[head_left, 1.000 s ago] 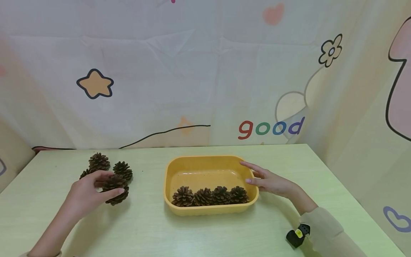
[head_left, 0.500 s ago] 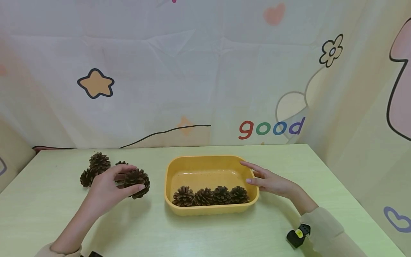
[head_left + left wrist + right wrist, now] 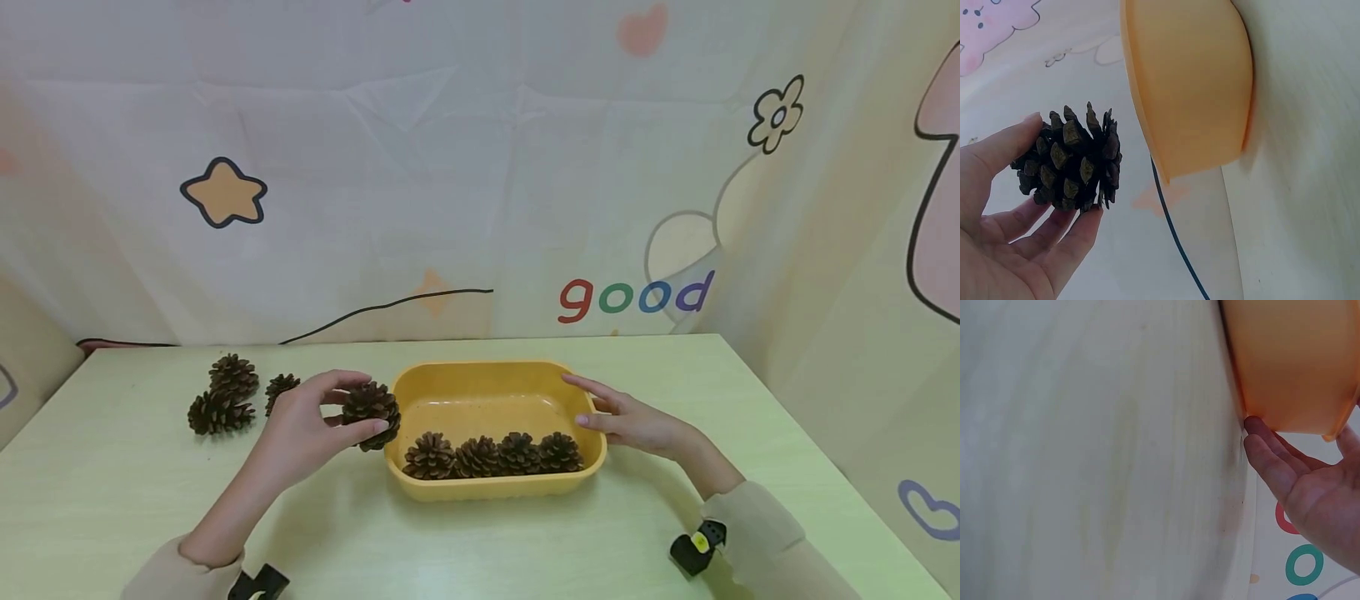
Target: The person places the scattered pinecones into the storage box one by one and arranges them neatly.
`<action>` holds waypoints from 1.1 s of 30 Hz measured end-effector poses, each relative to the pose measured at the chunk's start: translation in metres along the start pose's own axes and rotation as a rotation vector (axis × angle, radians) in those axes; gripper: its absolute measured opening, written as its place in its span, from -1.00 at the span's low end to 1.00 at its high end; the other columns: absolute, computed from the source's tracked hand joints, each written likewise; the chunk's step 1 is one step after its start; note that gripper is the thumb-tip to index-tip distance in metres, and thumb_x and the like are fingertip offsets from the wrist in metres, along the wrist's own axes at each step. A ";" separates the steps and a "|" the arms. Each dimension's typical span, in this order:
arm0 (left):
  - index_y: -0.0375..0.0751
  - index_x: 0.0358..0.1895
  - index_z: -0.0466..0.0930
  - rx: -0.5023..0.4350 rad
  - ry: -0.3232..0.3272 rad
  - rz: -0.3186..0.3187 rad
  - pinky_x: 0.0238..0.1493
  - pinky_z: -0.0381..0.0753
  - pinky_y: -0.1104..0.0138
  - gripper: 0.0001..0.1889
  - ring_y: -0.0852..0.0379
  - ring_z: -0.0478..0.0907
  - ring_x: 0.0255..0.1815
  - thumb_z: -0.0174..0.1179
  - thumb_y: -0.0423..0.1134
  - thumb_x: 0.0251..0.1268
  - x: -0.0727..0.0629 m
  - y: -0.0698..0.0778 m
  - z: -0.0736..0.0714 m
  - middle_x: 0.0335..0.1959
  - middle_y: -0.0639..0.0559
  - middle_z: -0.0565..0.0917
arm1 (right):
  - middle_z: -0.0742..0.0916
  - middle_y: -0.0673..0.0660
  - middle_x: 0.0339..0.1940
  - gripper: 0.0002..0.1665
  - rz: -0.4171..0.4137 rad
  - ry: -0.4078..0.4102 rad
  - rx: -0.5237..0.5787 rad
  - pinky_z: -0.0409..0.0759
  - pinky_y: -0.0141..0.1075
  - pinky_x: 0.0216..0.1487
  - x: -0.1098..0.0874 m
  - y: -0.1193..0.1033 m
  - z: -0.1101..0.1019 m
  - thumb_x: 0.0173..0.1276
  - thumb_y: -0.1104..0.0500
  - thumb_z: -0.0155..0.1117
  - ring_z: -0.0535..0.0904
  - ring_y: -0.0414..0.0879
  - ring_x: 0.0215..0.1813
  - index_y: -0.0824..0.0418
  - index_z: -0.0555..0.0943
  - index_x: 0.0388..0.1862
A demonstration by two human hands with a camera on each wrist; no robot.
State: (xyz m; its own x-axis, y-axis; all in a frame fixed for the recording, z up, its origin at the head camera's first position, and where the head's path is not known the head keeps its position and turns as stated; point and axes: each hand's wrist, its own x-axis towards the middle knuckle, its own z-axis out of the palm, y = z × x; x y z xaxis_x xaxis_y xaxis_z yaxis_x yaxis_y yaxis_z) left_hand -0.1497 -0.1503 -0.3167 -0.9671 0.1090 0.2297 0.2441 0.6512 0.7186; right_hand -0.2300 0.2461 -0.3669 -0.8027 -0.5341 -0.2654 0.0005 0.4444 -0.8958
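Observation:
Between thumb and fingertips, my left hand (image 3: 303,429) holds a brown pine cone (image 3: 372,414) up at the left end of a yellow plastic basin (image 3: 495,488). In the left wrist view the pine cone (image 3: 1072,159) has wide-spread scales and hangs beside the basin's outer wall (image 3: 1191,94). Several pine cones (image 3: 428,456) form a row along the basin's front inside. My right hand (image 3: 641,429) grips the basin's right end, thumb over the rim. Seen from the right wrist, fingers (image 3: 1272,465) reach under the basin's lower edge.
Three more pine cones (image 3: 219,414) lie at the table's back left, one partly behind the left hand. A printed curtain (image 3: 360,183) hangs along the back edge of the pale green table (image 3: 480,550). A small black device (image 3: 697,550) is at the right cuff.
My left hand has carried the pine cone rightward from the pile to the basin's left rim, uncovering the cones behind it. The right hand stays on the basin.

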 end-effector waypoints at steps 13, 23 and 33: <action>-0.11 0.08 0.50 -0.070 -0.040 0.054 -0.24 0.61 0.26 -0.43 0.01 0.52 -0.09 0.41 -0.07 -0.09 0.017 0.024 0.033 0.00 -0.01 0.57 | -0.06 0.29 0.46 -0.20 -0.005 -0.009 0.011 0.41 0.03 0.15 0.002 0.001 -0.001 0.36 0.04 0.09 0.09 0.34 0.35 -0.02 -0.05 0.47; -0.10 0.04 0.53 -0.110 -0.047 0.105 -0.06 0.56 0.16 -0.47 0.02 0.53 -0.03 0.42 -0.15 -0.10 0.028 0.037 0.060 -0.03 0.05 0.59 | -0.09 0.26 0.47 -0.19 -0.003 -0.006 0.012 0.39 0.05 0.16 0.001 0.002 -0.002 0.35 0.04 0.09 0.04 0.35 0.37 -0.02 -0.05 0.47; -0.12 0.06 0.53 -0.127 -0.049 0.156 -0.14 0.54 0.21 -0.47 0.07 0.51 -0.02 0.41 -0.17 -0.09 0.038 0.051 0.082 -0.04 0.05 0.61 | -0.13 0.27 0.46 -0.19 -0.005 -0.011 0.019 0.35 0.09 0.17 0.001 0.002 -0.001 0.35 0.04 0.10 -0.09 0.39 0.39 -0.02 -0.06 0.47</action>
State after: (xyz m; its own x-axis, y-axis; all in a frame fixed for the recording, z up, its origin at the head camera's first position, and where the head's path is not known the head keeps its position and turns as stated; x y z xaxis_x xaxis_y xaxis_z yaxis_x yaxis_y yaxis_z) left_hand -0.1795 -0.0515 -0.3252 -0.9185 0.2395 0.3147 0.3951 0.5243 0.7543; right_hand -0.2316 0.2475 -0.3685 -0.7961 -0.5444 -0.2643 0.0076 0.4278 -0.9039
